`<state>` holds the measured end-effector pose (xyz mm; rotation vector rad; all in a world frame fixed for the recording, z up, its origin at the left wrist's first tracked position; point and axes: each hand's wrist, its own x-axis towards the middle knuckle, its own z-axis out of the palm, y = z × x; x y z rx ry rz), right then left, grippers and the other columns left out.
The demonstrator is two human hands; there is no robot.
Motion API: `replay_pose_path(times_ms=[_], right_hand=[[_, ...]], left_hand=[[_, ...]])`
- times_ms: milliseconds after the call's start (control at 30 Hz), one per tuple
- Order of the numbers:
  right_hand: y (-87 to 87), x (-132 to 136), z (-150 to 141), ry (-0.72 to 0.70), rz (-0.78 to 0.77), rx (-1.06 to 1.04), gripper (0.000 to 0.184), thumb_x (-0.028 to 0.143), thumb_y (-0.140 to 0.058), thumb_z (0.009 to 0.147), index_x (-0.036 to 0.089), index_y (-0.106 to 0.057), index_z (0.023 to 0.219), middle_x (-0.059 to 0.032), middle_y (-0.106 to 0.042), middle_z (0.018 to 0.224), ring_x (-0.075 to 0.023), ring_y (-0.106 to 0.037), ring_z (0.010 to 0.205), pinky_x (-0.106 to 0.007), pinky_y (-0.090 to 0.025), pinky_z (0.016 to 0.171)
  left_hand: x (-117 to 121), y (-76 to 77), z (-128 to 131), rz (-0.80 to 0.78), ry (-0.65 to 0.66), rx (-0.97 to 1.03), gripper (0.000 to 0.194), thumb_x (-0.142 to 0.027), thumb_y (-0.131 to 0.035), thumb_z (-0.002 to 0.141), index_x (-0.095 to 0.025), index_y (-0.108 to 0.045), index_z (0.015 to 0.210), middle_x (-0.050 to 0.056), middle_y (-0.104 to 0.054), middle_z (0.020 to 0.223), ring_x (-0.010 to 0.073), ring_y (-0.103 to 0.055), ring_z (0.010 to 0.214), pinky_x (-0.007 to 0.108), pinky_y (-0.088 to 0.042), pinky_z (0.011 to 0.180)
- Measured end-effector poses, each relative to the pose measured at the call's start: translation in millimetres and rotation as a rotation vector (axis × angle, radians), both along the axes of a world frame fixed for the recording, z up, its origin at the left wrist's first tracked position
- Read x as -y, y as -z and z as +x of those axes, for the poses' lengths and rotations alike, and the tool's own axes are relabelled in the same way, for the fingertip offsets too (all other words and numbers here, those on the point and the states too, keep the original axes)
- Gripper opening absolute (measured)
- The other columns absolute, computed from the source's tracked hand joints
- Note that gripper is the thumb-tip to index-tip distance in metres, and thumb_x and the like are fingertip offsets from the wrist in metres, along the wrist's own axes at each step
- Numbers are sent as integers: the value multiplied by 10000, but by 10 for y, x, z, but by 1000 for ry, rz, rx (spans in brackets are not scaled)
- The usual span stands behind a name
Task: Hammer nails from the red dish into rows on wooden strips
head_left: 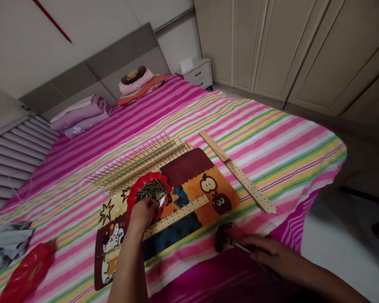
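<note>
My left hand (142, 214) is at the near rim of a red scalloped bowl (132, 195), its fingers curled together over the heap of nails (154, 191). Whether a nail is between the fingertips is hidden. My right hand (265, 250) grips the handle of a hammer (222, 237), whose dark head hangs low over the bed's near edge. Between the hands lies a wooden strip (180, 213) with a row of nails or holes along it, partly behind my left forearm. Bowl and strip rest on a patterned mat (189, 170) with apples and a cat.
Behind the bowl lie several wooden strips (142, 164) bristling with upright nails. Two bare perforated strips (236, 168) lie to the right on the striped bedspread (259, 130). A red plastic bag (30, 271) and grey cloth (6, 248) are at the left.
</note>
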<state>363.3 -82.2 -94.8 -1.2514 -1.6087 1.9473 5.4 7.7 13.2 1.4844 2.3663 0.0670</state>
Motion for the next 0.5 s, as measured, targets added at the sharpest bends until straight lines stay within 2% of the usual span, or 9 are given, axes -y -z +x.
replay_pose_path(times_ms=[100, 233, 333, 500], right_hand=[[28, -3, 3, 8, -38, -10, 393, 359, -542, 757, 264, -644, 1124, -50, -649, 1159, -257, -601, 987, -343, -487, 812], [33, -4, 8, 17, -51, -38, 375, 351, -535, 752, 263, -649, 1098, -36, -673, 1048, -208, -617, 818, -295, -487, 692], [7, -9, 15, 4, -63, -73, 365, 331, -520, 766, 249, -645, 1098, -19, -679, 891, -152, -575, 647, -254, -446, 596], [-66, -17, 32, 5, -62, -136, 371, 268, -532, 768, 257, -639, 1123, 15, -634, 707, -116, -496, 546, -223, -371, 526]], left_hand=[[46, -62, -34, 191, -85, 156, 115, -285, -565, 668, -182, -612, 649, -3, -614, 584, 127, -531, 573, 233, -367, 569], [144, -233, 47, 446, -269, 694, 317, -396, -700, 546, -149, -599, 716, -14, -600, 594, 105, -522, 538, 227, -411, 536], [246, -348, 221, 518, -365, 999, 412, -297, -775, 485, -146, -618, 835, -11, -621, 627, 91, -538, 537, 193, -412, 488], [448, -380, 507, 519, -460, 1205, 341, -164, -758, 501, -113, -679, 829, 50, -670, 726, 108, -599, 651, 183, -486, 554]])
